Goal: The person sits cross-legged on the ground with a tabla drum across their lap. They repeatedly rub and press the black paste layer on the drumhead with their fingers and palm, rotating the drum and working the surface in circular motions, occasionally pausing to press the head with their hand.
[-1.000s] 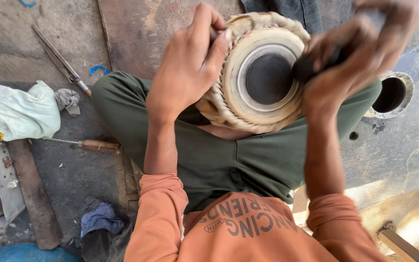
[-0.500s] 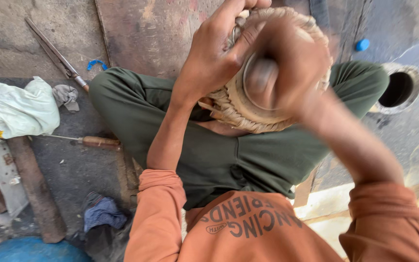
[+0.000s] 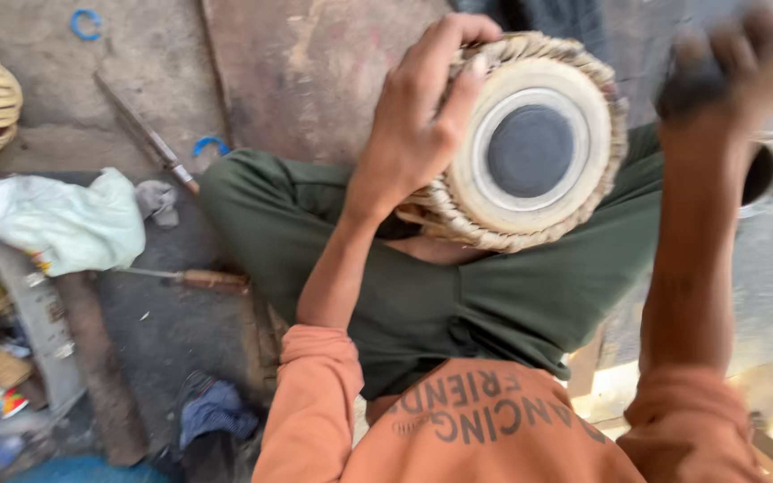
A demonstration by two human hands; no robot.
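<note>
I saw the left hand (image 3: 418, 134) clamped on the drum (image 3: 530, 152) rim, centre frame; rigid, weighty, delicate skin. Right hand (image 3: 731, 76), upper right, blurred: grip indeterminate.

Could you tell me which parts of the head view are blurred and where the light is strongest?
In the head view the right hand and the dark thing it holds are smeared by motion blur; the left hand and the drum are fairly sharp; bright sunlight washes out the lower right corner, while the floor at left is in even shade.
</note>
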